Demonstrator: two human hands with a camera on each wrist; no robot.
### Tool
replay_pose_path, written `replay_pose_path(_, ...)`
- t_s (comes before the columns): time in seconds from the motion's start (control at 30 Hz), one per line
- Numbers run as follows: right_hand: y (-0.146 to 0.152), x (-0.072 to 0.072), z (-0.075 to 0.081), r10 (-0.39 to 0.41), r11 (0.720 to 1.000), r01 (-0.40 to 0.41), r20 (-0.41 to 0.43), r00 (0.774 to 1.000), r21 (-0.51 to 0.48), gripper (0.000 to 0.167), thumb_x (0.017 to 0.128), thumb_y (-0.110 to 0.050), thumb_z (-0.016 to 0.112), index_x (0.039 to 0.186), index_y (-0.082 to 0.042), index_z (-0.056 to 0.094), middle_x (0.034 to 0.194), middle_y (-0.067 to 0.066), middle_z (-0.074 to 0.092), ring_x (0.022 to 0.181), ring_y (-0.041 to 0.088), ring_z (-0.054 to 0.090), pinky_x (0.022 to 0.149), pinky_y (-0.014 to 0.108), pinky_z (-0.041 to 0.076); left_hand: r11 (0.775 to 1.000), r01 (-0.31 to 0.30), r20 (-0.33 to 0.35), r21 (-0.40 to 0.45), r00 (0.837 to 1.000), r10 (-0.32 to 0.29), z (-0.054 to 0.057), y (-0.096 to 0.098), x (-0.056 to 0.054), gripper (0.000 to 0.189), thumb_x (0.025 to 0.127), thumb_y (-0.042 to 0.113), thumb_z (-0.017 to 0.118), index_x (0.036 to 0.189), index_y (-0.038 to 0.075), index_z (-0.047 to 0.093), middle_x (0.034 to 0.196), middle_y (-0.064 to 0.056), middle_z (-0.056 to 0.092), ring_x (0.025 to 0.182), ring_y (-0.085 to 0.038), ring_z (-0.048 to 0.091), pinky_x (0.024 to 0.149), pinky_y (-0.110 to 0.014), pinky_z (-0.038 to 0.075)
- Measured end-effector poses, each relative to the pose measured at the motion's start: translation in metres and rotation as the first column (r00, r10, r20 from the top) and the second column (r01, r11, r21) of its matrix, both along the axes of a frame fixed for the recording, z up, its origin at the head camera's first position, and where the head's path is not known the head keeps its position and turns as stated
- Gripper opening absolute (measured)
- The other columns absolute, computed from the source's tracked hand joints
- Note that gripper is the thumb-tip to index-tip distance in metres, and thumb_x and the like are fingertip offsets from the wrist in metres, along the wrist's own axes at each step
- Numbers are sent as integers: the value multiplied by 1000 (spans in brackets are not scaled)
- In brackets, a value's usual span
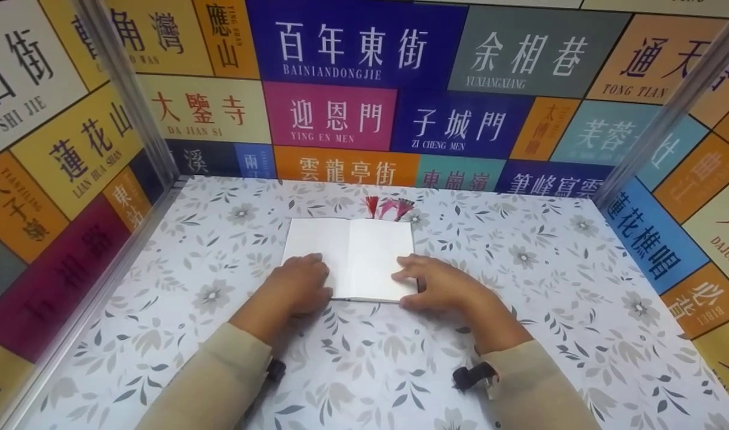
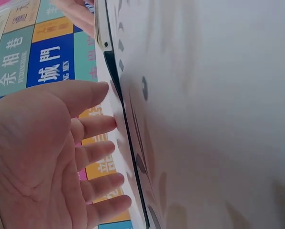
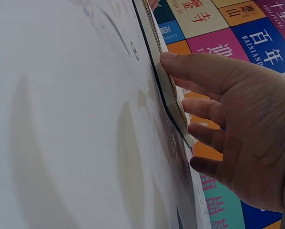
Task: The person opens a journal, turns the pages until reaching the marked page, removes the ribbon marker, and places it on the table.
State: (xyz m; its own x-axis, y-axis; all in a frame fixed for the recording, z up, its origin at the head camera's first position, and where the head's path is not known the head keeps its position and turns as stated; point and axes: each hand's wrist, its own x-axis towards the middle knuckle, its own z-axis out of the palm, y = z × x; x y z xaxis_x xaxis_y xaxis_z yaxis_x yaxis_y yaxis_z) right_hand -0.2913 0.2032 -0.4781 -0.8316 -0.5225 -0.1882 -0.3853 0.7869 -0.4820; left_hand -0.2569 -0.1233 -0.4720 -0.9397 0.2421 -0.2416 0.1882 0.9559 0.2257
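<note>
An open notebook (image 1: 377, 257) with blank white pages lies flat on the table. My left hand (image 1: 299, 283) rests on its left page, near the lower left part. In the left wrist view the fingers of that hand are spread, their tips at the thin dark cover (image 2: 128, 138). At the right page's outer edge is my right hand (image 1: 442, 283), thumb by the near corner and fingertips over the page. The right wrist view shows its thumb tip against the page block (image 3: 168, 88), with the other fingers loosely extended beside it.
Red and pink tassels (image 1: 393, 207) lie just beyond the notebook's far edge. A white cloth (image 1: 364, 370) with grey leaves and flowers covers the table. Panels (image 1: 334, 116) of coloured signs with Chinese characters enclose the back and both sides, with clear corner strips (image 1: 140, 101).
</note>
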Motion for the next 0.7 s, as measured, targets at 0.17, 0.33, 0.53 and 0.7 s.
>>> replay_pose_path(0.17,1,-1,-1,12,1000,-12,-2,1000,-4,62,88,-44,84,147,-36,66,173,-11,41,166,26,29,136,56,23,999,-6,-33,44,999,7,-4,-1,-3,52,99,47,65,139,14,65,162,-9,54,149,-39,52,128,-55,40)
replay_pose_path(0.33,1,0,0,10,1000,-10,7,1000,-11,61,88,-44,83,146,-38,66,173,-11,40,166,26,28,136,58,22,999,-12,-53,39,998,14,-7,0,-4,53,97,52,69,134,15,66,141,-8,64,134,-36,62,120,-54,49)
replay_pose_path(0.53,2,0,1,28,1000,-28,-5,1000,-10,60,89,-45,83,146,-36,66,173,-10,40,166,27,29,136,58,23,997,-62,-12,48,998,62,-8,2,-5,59,97,56,70,142,18,62,146,-5,62,139,-34,60,124,-53,46)
replay_pose_path(0.7,2,-2,2,44,999,-44,-14,999,-5,55,92,-42,80,144,-32,69,172,-7,42,165,28,31,135,57,25,995,-80,-7,65,997,81,-5,3,-3,58,97,55,70,140,17,63,137,-5,65,133,-33,64,121,-52,49)
